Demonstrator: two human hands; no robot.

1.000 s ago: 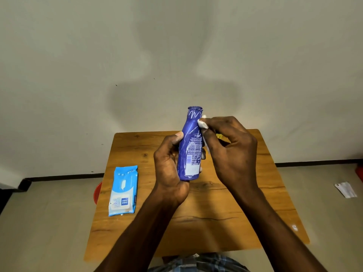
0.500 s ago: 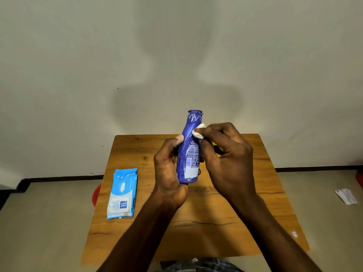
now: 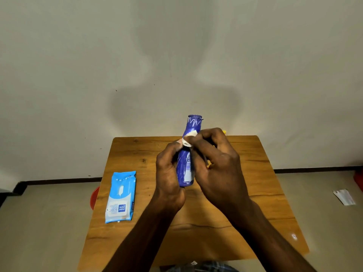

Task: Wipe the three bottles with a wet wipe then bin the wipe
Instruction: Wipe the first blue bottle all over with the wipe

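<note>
My left hand (image 3: 169, 173) grips the blue bottle (image 3: 186, 163) by its lower body and holds it nearly upright above the table (image 3: 255, 173). My right hand (image 3: 218, 165) curls round the other side and pinches a white wipe (image 3: 188, 139) against the bottle's neck. The wipes pack (image 3: 120, 197) lies flat near the table's left edge, well apart from both hands.
</note>
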